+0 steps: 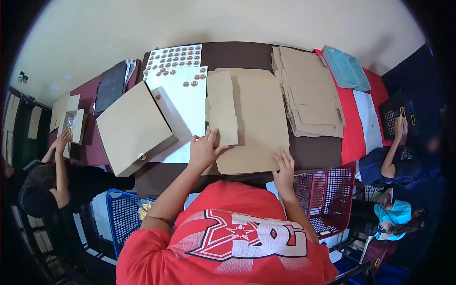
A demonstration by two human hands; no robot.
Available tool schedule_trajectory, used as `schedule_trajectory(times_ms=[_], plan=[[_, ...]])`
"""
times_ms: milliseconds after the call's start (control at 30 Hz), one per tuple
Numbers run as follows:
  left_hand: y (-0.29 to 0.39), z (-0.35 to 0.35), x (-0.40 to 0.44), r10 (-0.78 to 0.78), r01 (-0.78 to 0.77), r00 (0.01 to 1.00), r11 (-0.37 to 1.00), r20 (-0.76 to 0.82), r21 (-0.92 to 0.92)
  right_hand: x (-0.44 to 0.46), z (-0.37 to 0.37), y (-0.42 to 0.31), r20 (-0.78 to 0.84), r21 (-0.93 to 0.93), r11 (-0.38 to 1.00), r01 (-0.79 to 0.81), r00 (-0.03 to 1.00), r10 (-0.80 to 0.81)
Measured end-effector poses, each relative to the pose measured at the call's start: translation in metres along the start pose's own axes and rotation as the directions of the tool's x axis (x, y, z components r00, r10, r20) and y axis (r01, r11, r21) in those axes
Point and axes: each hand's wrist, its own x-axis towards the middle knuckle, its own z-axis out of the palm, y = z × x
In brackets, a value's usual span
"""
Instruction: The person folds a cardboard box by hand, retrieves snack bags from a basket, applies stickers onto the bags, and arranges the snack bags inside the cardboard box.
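Note:
A flat cardboard piece (261, 114) lies on the dark table in front of me, with its left flap (223, 104) folded over. My left hand (205, 149) rests at the lower left corner of that flap, fingers spread. On the lower right edge of the cardboard lies my right hand (284, 170), its fingers apart. Left of them a closed cardboard box (135, 126) sits tilted in view, with a round sticker on its near side. White sheets (183, 109) with round brown stickers lie partly under the box.
Flat cardboard pieces (311, 90) are stacked on the right, beside a teal basket (346, 69) on red cloth. A maroon crate (325, 199) and a blue crate (124, 218) stand below the table edge. Other people work at left and right.

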Motion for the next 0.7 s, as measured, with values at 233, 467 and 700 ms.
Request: schedule_trajectory(times_ms=[233,467,700], plan=[[-0.024,0.021,-0.006,-0.126,-0.002,0.946,0.920,-0.300,-0.392,0.003,-0.005,-0.003,-0.046,0.038,0.999,-0.017,0.999,0.019],[-0.043,0.027,-0.004,-0.635,-0.055,0.753,0.195,-0.169,-0.979,0.012,-0.017,0.010,-0.171,0.220,0.974,0.046,0.985,-0.008],[-0.096,0.042,-0.012,-0.682,0.049,0.723,-0.110,0.111,-0.993,0.033,-0.056,0.037,-0.107,0.933,0.341,-0.120,0.810,0.577]])
